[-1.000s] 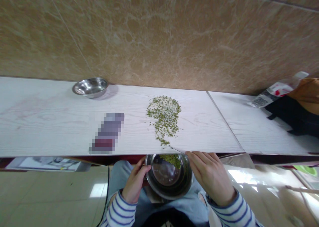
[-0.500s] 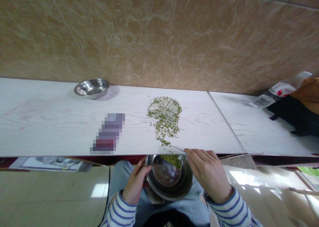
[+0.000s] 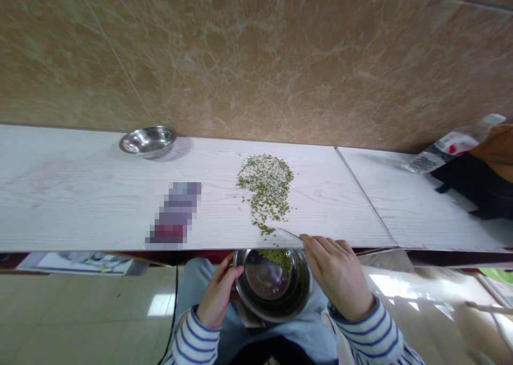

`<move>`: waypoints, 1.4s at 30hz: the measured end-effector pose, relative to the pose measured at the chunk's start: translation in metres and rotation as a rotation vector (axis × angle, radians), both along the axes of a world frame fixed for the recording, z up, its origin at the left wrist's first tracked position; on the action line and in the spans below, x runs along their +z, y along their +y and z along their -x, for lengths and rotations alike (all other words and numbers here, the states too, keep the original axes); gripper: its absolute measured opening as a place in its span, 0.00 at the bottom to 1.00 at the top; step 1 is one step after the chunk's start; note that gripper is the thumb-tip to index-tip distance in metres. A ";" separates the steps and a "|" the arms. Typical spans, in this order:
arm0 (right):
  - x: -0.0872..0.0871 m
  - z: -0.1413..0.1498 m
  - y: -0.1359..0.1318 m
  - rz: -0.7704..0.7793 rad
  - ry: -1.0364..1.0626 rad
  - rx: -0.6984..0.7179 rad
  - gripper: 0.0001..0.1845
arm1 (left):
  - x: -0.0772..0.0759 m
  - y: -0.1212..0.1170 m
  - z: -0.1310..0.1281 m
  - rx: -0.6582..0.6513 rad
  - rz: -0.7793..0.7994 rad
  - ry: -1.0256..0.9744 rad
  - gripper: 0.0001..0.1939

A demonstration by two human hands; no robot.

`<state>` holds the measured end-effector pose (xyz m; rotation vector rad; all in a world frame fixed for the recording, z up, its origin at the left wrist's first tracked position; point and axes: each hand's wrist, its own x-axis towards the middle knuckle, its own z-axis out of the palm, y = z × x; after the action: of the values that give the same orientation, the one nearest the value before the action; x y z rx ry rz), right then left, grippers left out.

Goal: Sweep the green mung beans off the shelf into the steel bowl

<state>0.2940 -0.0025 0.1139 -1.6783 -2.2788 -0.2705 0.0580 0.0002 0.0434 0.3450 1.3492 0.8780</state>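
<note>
Striped sleeves (image 3: 196, 335) frame 2 bare hands at the near edge of a white table (image 3: 80, 204). At left, the left hand (image 3: 218, 293) is closed on the rim of a large metal bowl (image 3: 266, 307), thumb over the top and fingers curled beneath. Held above light-blue jeans (image 3: 192, 285), the round bowl sits between the hands, mouth up, with green grains (image 3: 276, 257) gathered at its far side. Opposite, the right hand (image 3: 336, 274) grips a thin metal tool (image 3: 290, 233), fingers closed together; whether it touches the bowl cannot be told. The slim tool extends leftward and slightly away from the wearer, its long axis slanting across the table edge, tip beside the nearest end of a spread of green and white grains (image 3: 266, 186). To the left of the spread lies a pixelated item (image 3: 174, 212). Farther back, a small metal bowl (image 3: 148, 143) stands near the brown marbled wall (image 3: 240, 60); at far right, a clear bottle (image 3: 444, 146) lies tilted against a dark and brown item (image 3: 476, 178).
</note>
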 end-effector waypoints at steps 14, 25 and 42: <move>0.000 0.008 0.003 -0.002 0.045 0.042 0.13 | 0.003 0.003 0.001 0.008 -0.005 0.010 0.34; -0.002 0.011 0.005 0.012 0.061 0.065 0.12 | 0.003 0.002 0.004 0.030 0.007 0.037 0.34; 0.002 0.014 0.005 0.015 0.059 0.105 0.13 | 0.003 0.002 0.006 -0.005 -0.010 0.000 0.27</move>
<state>0.2798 0.0021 0.1156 -1.5458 -2.3220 -0.1793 0.0524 0.0023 0.0468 0.3562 1.3434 0.8807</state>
